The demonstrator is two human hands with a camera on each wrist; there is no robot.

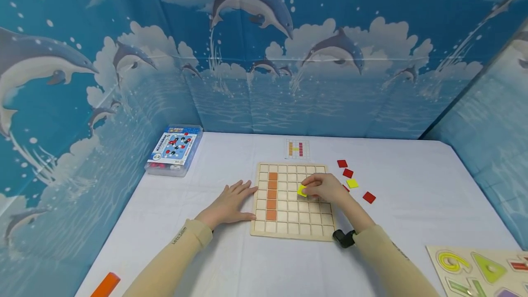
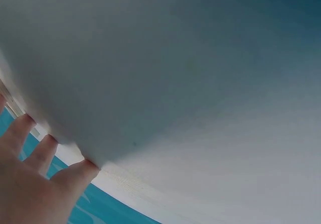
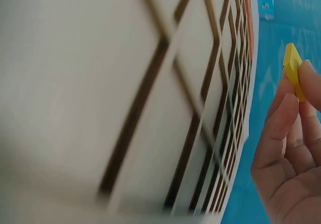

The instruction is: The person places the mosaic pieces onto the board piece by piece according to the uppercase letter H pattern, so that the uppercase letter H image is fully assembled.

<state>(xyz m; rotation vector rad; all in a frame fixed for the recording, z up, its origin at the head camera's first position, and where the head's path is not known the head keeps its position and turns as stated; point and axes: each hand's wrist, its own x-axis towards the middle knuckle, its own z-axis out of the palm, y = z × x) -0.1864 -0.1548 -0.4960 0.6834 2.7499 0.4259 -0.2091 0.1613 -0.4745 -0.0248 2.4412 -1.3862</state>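
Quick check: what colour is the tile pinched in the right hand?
The tile is yellow; the right wrist view shows it best.

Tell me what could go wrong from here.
The yellow tile could slip, since the right hand holds it in just a pinch. The left hand lies at the edge of the grid board; a nudge might shift it. Loose red tiles lie near the right forearm, which could brush them.

Across the left sleeve (image 1: 171,256) runs dark lettering (image 1: 179,235) that opens with "Let's", second word unclear, while over on the puzzle board (image 1: 500,253) sits a yellow numeral (image 1: 453,261), 6 or 9, and the plastic box (image 1: 173,150) carries print too small to read!
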